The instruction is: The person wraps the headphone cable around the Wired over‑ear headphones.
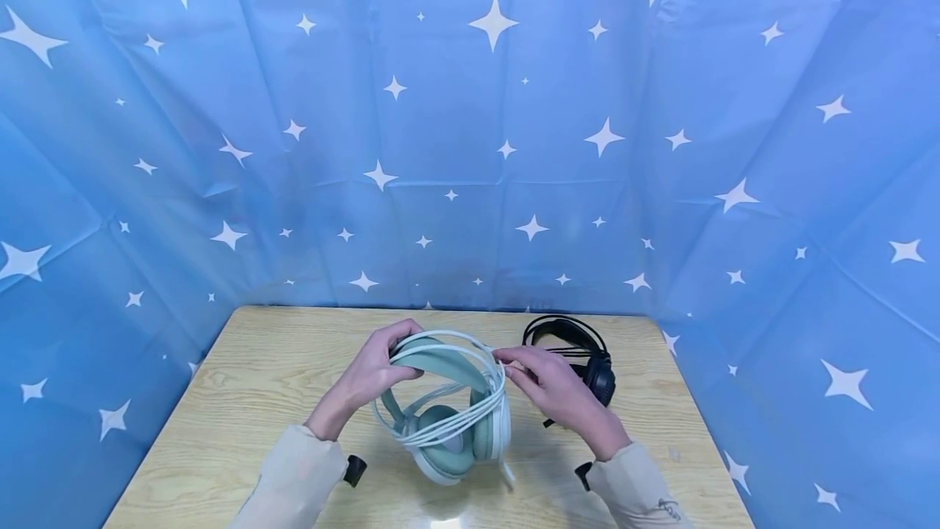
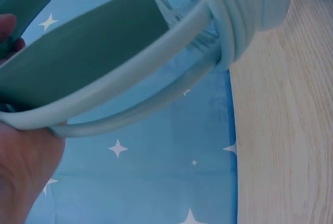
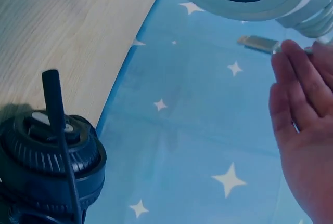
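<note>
Pale green over-ear headphones (image 1: 502,431) are held up over the table, tilted, with their own pale cable (image 1: 451,428) looped several times around the ear cups and headband. My left hand (image 1: 370,366) grips the headband at its left side, thumb underneath; in the left wrist view the cable loops (image 2: 151,68) run along the padded band (image 2: 93,52). At the right side of the loops, my right hand (image 1: 554,386) pinches the cable near its end. A flat metal-tipped plug (image 3: 258,43) sticks out past those fingertips (image 3: 291,50) in the right wrist view.
A black headset (image 1: 602,382) with a boom microphone (image 3: 52,99) lies on the wooden table (image 1: 279,366), behind and right of my right hand. Blue star-patterned curtains (image 1: 441,129) stand along the table's back and sides.
</note>
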A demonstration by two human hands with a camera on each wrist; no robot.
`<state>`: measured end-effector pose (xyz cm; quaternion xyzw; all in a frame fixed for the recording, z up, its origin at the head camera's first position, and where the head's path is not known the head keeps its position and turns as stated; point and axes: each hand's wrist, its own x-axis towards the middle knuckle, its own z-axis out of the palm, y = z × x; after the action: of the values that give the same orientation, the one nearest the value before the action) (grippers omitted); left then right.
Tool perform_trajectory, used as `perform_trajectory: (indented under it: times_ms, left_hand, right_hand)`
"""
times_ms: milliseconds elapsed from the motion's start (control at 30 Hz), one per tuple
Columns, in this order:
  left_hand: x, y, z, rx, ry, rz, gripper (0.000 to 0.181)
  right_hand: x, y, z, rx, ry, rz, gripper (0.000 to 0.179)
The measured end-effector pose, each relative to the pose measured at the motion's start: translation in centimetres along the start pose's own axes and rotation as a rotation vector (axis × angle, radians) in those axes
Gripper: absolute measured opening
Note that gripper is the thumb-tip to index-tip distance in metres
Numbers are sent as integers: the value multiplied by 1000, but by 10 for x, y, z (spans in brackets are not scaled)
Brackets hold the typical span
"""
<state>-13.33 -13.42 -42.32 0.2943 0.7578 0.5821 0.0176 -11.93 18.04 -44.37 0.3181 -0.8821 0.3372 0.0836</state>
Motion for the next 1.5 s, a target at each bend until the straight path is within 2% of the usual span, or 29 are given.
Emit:
perform_trajectory:
  times_ms: [133, 300, 400, 567, 700, 1033, 1200, 1300, 1500]
  left_hand:
    - [2, -1, 4, 13, 12, -8, 26]
    - [4, -1, 7, 31, 42, -45, 27]
    - [5, 0, 8, 40, 56, -68, 28]
    - [8, 0, 10, 65, 81, -98, 26]
    - [9, 2, 11, 83, 103, -106, 24]
    - [13, 1, 16, 129, 143, -123, 24]
    - [17, 1, 18, 140, 148, -124, 24]
    - [18, 1, 18, 134, 137, -130, 24]
    - [21, 2, 21, 124, 118, -154, 26]
  right_hand:
    - [0, -4, 3, 53, -44, 45, 38]
    - [0, -8, 10, 169, -113, 158, 56]
    - [0, -9, 14, 251, -131, 178, 57]
    - [0, -8, 19, 337, -103, 216, 48]
    - [0, -7, 22, 340, -66, 261, 47]
    - [0, -11, 27, 185, 4, 241, 49]
    - [0, -8, 28, 165, 49, 248, 47]
    - [1, -4, 29, 237, 41, 287, 42]
    - [4, 3, 28, 491, -8, 399, 32]
